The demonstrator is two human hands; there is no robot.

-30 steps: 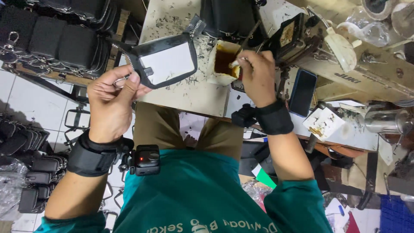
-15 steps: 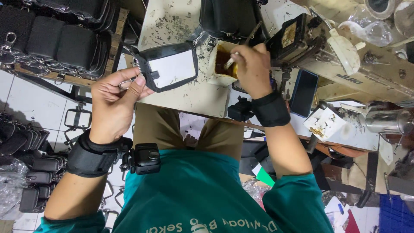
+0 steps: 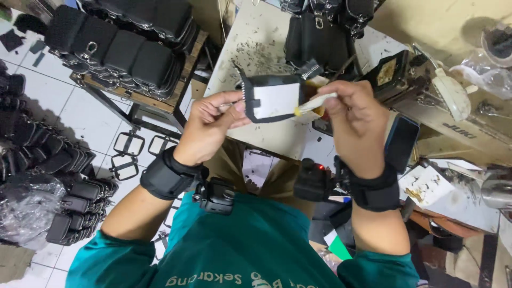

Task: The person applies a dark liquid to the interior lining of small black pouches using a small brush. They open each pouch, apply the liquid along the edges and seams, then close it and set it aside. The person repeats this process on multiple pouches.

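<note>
Over table (image 3: pixel 266 48), hands brush glue onto panel (image 3: pixel 274 100).

White worktable (image 3: pixel 266 45) at upper centre of frame, top scuffed, strewn with dark scraps. Black pouches (image 3: pixel 322 37) lie at its far edge. Wooden rack (image 3: pixel 160 98) at upper left carries row of black pouches (image 3: pixel 120 45). White tiled floor (image 3: pixel 64 114) at left, more black pouches (image 3: pixel 80 197) and clear plastic bag (image 3: pixel 26 205) on it.
</note>
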